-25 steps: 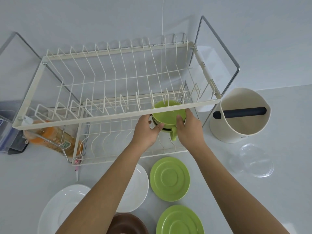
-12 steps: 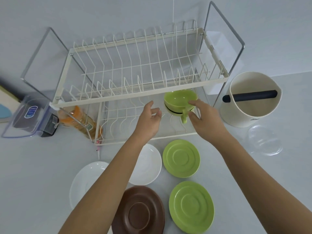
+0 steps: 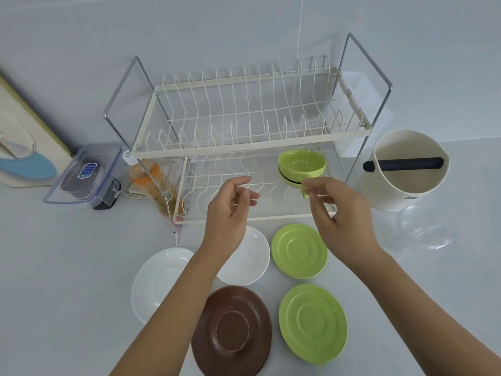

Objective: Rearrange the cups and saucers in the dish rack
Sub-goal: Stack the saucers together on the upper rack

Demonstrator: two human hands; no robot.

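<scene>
Single head cam, wide-angle, looking steeply down and forward at the counter (image 3: 67,280) from close range. Rack (image 3: 252,143) sits upper centre, wall behind it, forearms entering from bottom edge.

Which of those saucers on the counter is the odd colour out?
The brown saucer, nearest the camera between the person's forearms. It is the only brown one; the other four are two white and two green.

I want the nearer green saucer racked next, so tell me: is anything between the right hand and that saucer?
Nothing visible does. The right hand hangs empty just above the counter, and the green saucer lies flat right below and beside it, apart from the white saucer on its left.
</scene>
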